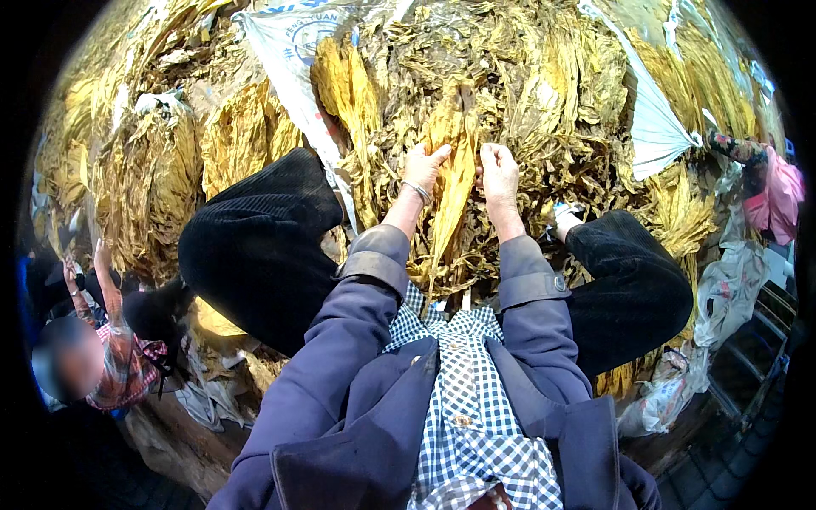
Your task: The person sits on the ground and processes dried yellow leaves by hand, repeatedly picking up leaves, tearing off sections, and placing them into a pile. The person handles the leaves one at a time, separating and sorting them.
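My left hand (423,167) has its thumb laid on the left edge of a long yellow dried leaf (454,172), which looks like tobacco and hangs down between my arms. At the right edge of this leaf is my right hand (498,167), its thumb and fingertips close together; whether it grips the leaf is unclear. Under and around both hands lies a heap of crumpled brown-yellow dried leaves (548,146). A bundle of yellow leaves (347,89) lies up and left of my left hand.
White woven plastic sheeting (290,70) lies at upper left, and another white sheet (656,127) at right. Larger leaf bundles (150,185) stand at left. A co-worker (121,357) is at lower left; a floral sleeve (736,148) and pink cloth (779,194) show at far right.
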A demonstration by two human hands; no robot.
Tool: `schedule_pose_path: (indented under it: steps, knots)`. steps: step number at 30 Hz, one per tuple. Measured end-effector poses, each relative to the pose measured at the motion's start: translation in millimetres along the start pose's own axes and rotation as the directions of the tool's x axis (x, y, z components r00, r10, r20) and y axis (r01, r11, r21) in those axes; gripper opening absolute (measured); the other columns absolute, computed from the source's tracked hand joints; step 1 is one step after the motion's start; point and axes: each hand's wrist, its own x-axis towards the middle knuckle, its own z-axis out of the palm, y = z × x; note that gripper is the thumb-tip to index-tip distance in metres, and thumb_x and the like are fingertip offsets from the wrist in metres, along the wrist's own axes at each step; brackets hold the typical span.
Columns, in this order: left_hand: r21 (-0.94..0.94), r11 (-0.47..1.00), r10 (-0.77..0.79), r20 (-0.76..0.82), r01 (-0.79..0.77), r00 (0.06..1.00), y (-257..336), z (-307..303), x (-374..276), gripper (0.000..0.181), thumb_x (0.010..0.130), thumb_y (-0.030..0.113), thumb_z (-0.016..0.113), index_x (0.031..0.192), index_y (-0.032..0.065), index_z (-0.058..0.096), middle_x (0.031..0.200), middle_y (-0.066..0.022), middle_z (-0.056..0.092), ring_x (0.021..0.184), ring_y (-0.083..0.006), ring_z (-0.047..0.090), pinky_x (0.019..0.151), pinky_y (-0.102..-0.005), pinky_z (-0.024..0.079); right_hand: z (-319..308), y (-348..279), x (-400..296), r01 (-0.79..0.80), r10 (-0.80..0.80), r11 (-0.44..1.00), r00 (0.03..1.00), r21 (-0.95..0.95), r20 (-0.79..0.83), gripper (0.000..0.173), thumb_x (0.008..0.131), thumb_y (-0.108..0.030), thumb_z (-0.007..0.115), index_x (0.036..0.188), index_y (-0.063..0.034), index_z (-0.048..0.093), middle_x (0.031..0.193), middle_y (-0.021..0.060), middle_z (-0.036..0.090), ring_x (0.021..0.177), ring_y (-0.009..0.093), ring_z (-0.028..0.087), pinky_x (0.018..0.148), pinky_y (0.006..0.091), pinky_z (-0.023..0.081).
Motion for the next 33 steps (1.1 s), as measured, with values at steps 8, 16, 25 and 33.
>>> schedule_pose_path:
  steps: [8, 16, 25, 33]
  knots:
    - [0.217, 0.939, 0.218, 0.219, -0.265, 0.951, 34.1, 19.6, -10.1, 0.036, 0.083, 0.003, 0.066, 0.116, 0.0009, 0.053, 0.102, -0.0048, 0.064, 0.086, -0.0104, 0.061, 0.076, -0.0244, 0.05, -5.8, -60.9, 28.7, 0.1, -0.084, 0.982, 0.991, -0.16, 0.101, 0.064, 0.081, -0.036, 0.07, 0.127, -0.0001, 0.043, 0.115, 0.0164, 0.056, 0.099, 0.023, 0.057, 0.084, 0.0358, 0.048]
    - [0.114, 0.972, -0.234, 0.358, 0.206, 0.904, 81.1, 39.4, -47.1, 0.039, 0.081, 0.011, 0.071, 0.116, 0.0069, 0.053, 0.091, -0.0004, 0.064, 0.073, -0.0085, 0.062, 0.063, -0.0233, 0.052, -22.3, -88.6, 65.5, -0.029, -0.062, 0.953, 0.956, 0.301, 0.287, 0.03, 0.081, 0.001, 0.066, 0.108, 0.0033, 0.053, 0.092, 0.0091, 0.064, 0.08, 0.018, 0.065, 0.069, 0.0308, 0.057]
    - [0.018, 0.929, -0.346, 0.394, 0.369, 0.852, 85.4, 37.6, -65.2, 0.036, 0.077, -0.003, 0.068, 0.111, -0.0036, 0.057, 0.092, -0.0096, 0.067, 0.074, -0.015, 0.066, 0.066, -0.026, 0.055, -14.5, -84.4, 57.5, -0.168, 0.046, 0.92, 0.943, 0.355, 0.329, 0.035, 0.08, -0.004, 0.07, 0.111, 0.004, 0.054, 0.093, 0.0105, 0.064, 0.077, 0.018, 0.062, 0.066, 0.0301, 0.054]
    - [0.08, 0.951, -0.31, 0.215, 0.3, 0.926, 79.0, -6.7, -53.1, 0.035, 0.079, -0.004, 0.067, 0.112, -0.0011, 0.058, 0.095, -0.0082, 0.067, 0.077, -0.0152, 0.066, 0.068, -0.0276, 0.056, -71.4, -146.0, 125.7, -0.134, 0.122, 0.99, 0.965, 0.038, 0.231, 0.023, 0.088, -0.017, 0.062, 0.103, -0.0005, 0.054, 0.068, 0.0007, 0.051, 0.04, 0.004, 0.035, 0.032, 0.0173, 0.035]
